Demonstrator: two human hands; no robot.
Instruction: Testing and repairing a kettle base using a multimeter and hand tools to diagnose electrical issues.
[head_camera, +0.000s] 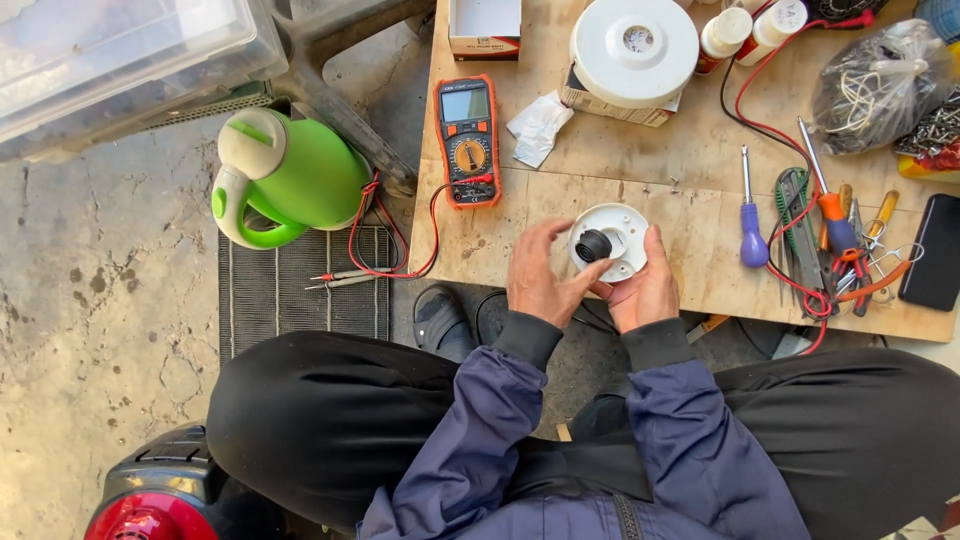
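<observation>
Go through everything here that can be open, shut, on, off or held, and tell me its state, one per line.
White round base: held in both hands.
Left hand: gripping the base.
Right hand: gripping the base.
Multimeter: display blank.
Green kettle: lid shut.
Cardboard box: open.
Phone: screen dark.

Smooth white plastic disc (618, 232), rough plywood table (560, 205), seemingly glossy kettle (295, 175)

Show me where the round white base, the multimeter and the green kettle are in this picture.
round white base (622, 225): head view, on its white upper face.
multimeter (469, 155): head view, on its round dial.
green kettle (318, 178): head view, on its green body.
</observation>
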